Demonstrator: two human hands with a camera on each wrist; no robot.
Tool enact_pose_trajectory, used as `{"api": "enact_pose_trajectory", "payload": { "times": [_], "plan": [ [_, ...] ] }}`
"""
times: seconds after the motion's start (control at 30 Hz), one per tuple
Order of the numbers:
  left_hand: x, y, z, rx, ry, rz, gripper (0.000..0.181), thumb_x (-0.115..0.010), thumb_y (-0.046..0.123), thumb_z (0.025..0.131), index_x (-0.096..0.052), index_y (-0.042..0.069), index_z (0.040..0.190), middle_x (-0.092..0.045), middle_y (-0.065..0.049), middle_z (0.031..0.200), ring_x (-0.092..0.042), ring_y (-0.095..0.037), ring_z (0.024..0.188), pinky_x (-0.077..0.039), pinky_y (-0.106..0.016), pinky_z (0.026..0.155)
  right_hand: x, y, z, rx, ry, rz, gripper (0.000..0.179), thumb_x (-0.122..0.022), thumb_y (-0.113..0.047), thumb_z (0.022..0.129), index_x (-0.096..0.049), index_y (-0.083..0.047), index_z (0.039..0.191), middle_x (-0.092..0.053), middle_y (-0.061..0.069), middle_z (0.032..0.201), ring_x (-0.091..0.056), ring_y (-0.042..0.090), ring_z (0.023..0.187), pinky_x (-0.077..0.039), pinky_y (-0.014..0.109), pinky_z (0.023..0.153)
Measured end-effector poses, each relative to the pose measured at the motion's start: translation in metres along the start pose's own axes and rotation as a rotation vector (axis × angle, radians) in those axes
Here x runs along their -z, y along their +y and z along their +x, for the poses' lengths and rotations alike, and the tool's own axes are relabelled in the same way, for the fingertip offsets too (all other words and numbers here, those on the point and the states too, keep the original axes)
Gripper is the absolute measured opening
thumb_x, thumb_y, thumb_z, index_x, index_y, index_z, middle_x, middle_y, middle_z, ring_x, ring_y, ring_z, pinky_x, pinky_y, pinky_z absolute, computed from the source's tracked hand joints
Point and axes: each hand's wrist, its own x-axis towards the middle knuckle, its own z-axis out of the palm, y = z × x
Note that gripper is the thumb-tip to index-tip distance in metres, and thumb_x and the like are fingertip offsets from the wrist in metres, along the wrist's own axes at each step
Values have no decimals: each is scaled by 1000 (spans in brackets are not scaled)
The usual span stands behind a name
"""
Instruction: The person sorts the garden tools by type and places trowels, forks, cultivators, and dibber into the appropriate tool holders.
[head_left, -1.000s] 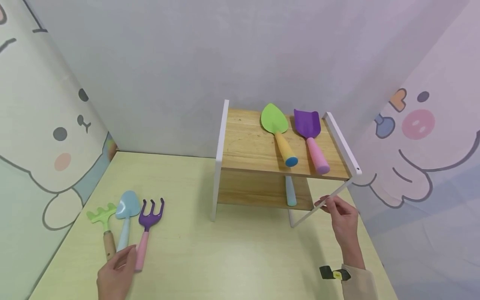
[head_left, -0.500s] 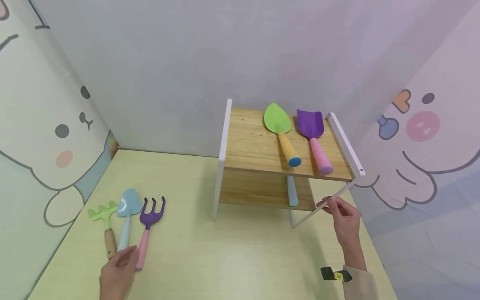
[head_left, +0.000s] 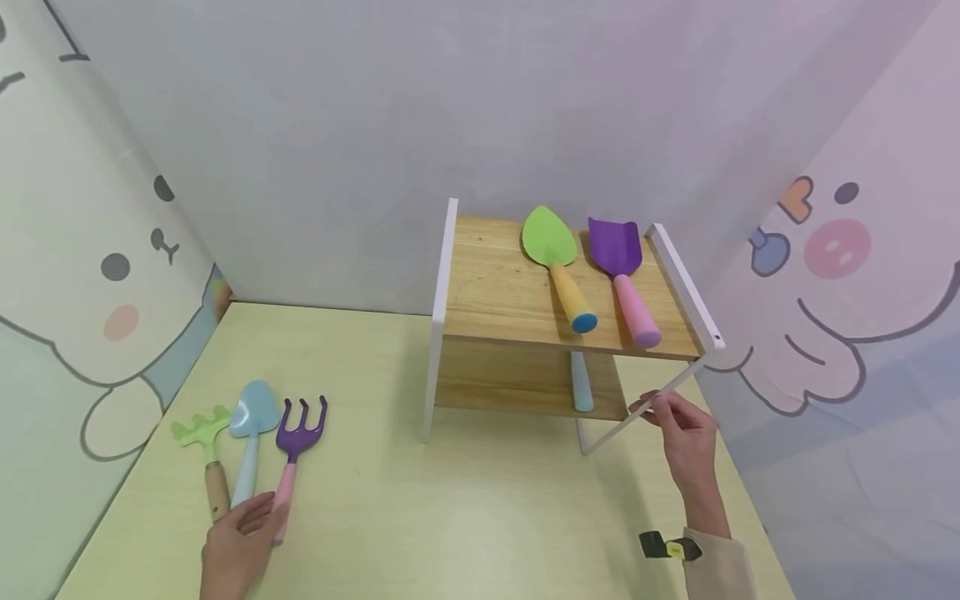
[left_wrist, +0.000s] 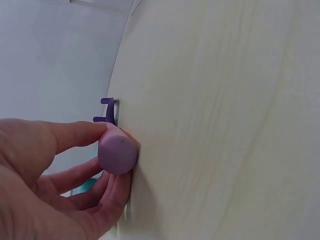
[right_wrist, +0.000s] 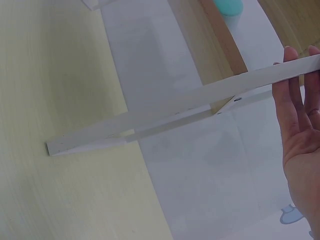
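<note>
My left hand (head_left: 238, 546) pinches the pink handle of a purple three-pronged hand fork (head_left: 300, 439) lying at the left of the table. In the left wrist view the thumb is on one side of the handle (left_wrist: 117, 154) and the fingers on the other. Left of the fork lie a light blue trowel (head_left: 255, 408) and a green rake (head_left: 202, 430) with a wooden handle, its lower end near the hand. My right hand (head_left: 688, 437) holds the white side frame (right_wrist: 165, 107) of a two-tier wooden shelf (head_left: 487, 287), fingers behind the bar and thumb in front.
On the shelf's top board rest a green trowel (head_left: 549, 237) with a yellow handle and a purple shovel (head_left: 615, 248) with a pink handle. A light blue handle (head_left: 581, 383) pokes out on the lower board. Cartoon-printed curtains (head_left: 337, 150) enclose the pale table (head_left: 360, 517).
My left hand has shifted slightly right, from beside the fork's handle to around it. The right hand stays on the shelf frame, and the shelf tools have not moved.
</note>
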Motion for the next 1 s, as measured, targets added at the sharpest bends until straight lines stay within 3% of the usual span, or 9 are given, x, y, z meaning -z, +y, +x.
{"api": "enact_pose_trajectory", "payload": {
  "times": [0.2,0.33,0.47,0.63,0.77,1.0],
  "plan": [
    [3,1,2,-26,-69,31,66,-69,44,98,-57,-7,138,-71,-22,121,-71,-33,105,-52,-31,82,0,0,-1,4,-3,6,17,-52,10,103,-65,17,96,-75,3,94,-75,13,86,-60,26,82],
    [4,1,2,-12,-93,25,68,-68,46,98,-56,-8,139,-71,-22,121,-72,-30,103,-53,-35,84,0,1,0,9,-10,17,17,-51,10,103,-65,18,98,-75,3,94,-75,13,86,-60,26,83],
    [4,2,2,-3,-98,21,69,-68,48,97,-57,-6,139,-71,-21,122,-73,-24,99,-51,-27,79,0,0,0,3,-6,15,17,-52,9,103,-65,19,99,-75,3,94,-75,13,86,-60,25,82],
    [6,2,1,-4,-136,-3,74,-67,51,97,-54,-6,142,-66,-23,130,-69,-36,111,-54,-45,91,1,-1,-1,-9,7,-2,16,-53,9,103,-65,19,100,-75,3,93,-75,13,86,-61,27,82],
    [7,-1,1,10,-188,-53,80,-68,54,96,-50,-7,145,-60,-28,137,-60,-44,123,-44,-60,104,1,1,-1,5,-4,9,16,-53,9,103,-66,17,97,-75,3,93,-75,13,86,-61,27,83],
    [4,-2,0,30,-236,-111,85,-70,57,94,-47,-6,147,-56,-28,142,-56,-44,129,-39,-61,111,2,3,0,13,-12,20,17,-52,9,103,-65,17,95,-75,3,93,-75,13,86,-61,26,82]
  ]
}}
